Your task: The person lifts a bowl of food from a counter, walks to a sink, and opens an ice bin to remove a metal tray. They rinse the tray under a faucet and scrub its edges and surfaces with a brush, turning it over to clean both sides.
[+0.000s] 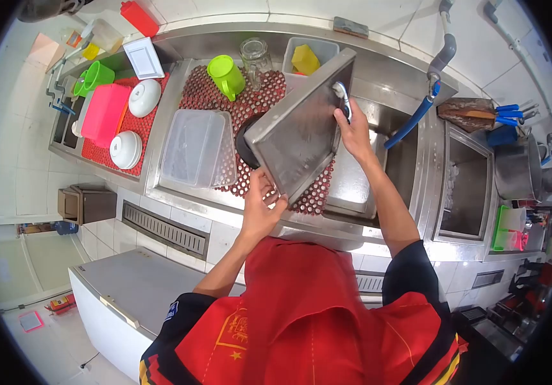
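A rectangular metal tray [298,131] is tilted up on edge over the red perforated mat [317,199], its hollow side facing right. My left hand [263,202] grips its lower front corner, fingers closed on the rim. In my right hand [355,133] is a small scrub brush [341,93] with a white head, held against the tray's inner face near the upper right. Part of a black round item [247,142] shows behind the tray. Left of it lies a clear plastic container [189,147].
A green mug [226,76], a glass mug [254,54] and a tub with a yellow sponge [305,59] stand behind. White bowls [126,151] and a pink container [106,114] sit left. Right are the sink basin [353,186], a blue hose [410,123] and a knife block [465,114].
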The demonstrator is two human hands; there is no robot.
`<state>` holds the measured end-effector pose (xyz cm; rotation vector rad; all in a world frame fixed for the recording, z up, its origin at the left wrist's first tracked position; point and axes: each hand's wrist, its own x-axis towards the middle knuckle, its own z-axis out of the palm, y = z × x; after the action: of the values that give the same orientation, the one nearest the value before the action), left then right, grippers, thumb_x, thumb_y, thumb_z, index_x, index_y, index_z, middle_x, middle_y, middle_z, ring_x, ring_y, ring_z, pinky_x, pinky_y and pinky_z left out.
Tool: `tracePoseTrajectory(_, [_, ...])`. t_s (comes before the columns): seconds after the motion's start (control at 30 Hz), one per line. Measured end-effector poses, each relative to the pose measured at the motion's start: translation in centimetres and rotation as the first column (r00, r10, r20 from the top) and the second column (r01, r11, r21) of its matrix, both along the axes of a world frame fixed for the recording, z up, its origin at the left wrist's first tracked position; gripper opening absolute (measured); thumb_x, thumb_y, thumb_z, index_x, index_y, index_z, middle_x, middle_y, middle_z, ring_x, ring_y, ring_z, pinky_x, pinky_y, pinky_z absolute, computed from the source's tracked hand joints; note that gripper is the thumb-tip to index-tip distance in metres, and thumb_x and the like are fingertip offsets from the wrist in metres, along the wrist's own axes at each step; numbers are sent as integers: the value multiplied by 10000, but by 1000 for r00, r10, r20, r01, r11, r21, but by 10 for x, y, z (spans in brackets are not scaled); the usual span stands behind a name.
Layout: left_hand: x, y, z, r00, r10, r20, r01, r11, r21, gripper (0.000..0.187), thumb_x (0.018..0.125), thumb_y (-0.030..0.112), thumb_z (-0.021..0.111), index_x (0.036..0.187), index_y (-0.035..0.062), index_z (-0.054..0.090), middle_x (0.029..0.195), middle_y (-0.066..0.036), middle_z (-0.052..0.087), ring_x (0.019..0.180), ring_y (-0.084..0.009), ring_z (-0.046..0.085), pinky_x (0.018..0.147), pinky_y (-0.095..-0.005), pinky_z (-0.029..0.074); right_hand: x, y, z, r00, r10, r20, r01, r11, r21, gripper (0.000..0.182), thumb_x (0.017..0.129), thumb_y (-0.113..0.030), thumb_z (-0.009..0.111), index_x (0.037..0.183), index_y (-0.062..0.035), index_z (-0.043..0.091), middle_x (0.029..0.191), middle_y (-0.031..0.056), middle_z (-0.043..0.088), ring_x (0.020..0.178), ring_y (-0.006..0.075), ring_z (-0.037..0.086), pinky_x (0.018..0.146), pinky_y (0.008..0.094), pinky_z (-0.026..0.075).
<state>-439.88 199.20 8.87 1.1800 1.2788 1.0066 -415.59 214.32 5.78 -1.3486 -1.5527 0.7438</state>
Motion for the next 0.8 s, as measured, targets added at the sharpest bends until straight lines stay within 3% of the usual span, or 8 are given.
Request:
tracePoseTrajectory(0.1, [-3,-9,-7,1000,-19,-2,19,1000,14,611,812,-24,661,1334,14,346,1174,-149,543,1059,-234,598,903,-349,522,-7,3,-4,997,60,-46,-56,994,89,241,942,-205,596,1094,-29,531,790,185,569,709,313,549,692,387,447])
tracePoseTrajectory(0.13, [-14,-8,-10,975,-187,-117,178,981,-80,623,812,92,725,1316,-10,373,1266,-190,481,1154,-292,551,981,-399,469,-7,1,-2,996,73,-58,-75,997,-30,229,937,-208,607,1043,-23,524,773,204,564,688,367,530,662,398,440])
tracePoseTrajectory(0.27, [-30,8,52,931,-282,-234,339,904,261,750,763,272,782,1328,-22,386,1378,-238,373,1318,-352,398,1094,-435,306,-13,1,-10,992,120,-34,-117,989,96,224,929,-200,618,992,-14,509,783,225,576,703,430,515,646,409,435])
tracePoseTrajectory(0.37, [-26,18,98,908,-396,137,318,865,389,780,757,226,773,1375,-12,360,1344,-223,410,1278,-333,444,1052,-407,360,-15,-5,-1,990,140,-32,-139,990,21,226,927,-194,624,989,-8,513,777,233,564,708,426,520,645,409,433])
tracePoseTrajectory(0.57, [-14,32,148,921,-360,-151,386,900,202,689,833,157,663,1429,8,353,1340,-141,479,1236,-251,489,1003,-403,409,9,0,31,971,218,100,-239,902,359,266,843,-103,618,1087,-10,563,851,110,583,702,240,524,657,322,429])
tracePoseTrajectory(0.67, [-13,32,154,911,-359,-201,398,893,211,679,823,69,629,1441,26,351,1390,-148,439,1203,-258,510,986,-410,435,47,3,44,990,40,-132,-18,987,161,411,794,-72,528,1201,-35,565,856,72,494,767,154,440,676,272,391])
tracePoseTrajectory(0.77, [-9,45,163,887,-392,-244,442,873,204,704,810,27,604,1453,28,317,1380,-165,427,1163,-276,518,975,-390,434,35,49,86,782,-274,559,123,948,293,362,844,-87,512,1197,-26,559,927,157,569,839,269,612,727,397,505])
tracePoseTrajectory(0.8, [-9,54,164,869,-409,-278,472,855,216,705,809,20,596,1454,27,310,1375,-169,426,1146,-279,521,966,-385,435,29,69,86,691,-186,698,48,976,213,310,851,-110,523,1141,-29,599,926,166,591,862,315,630,740,429,517])
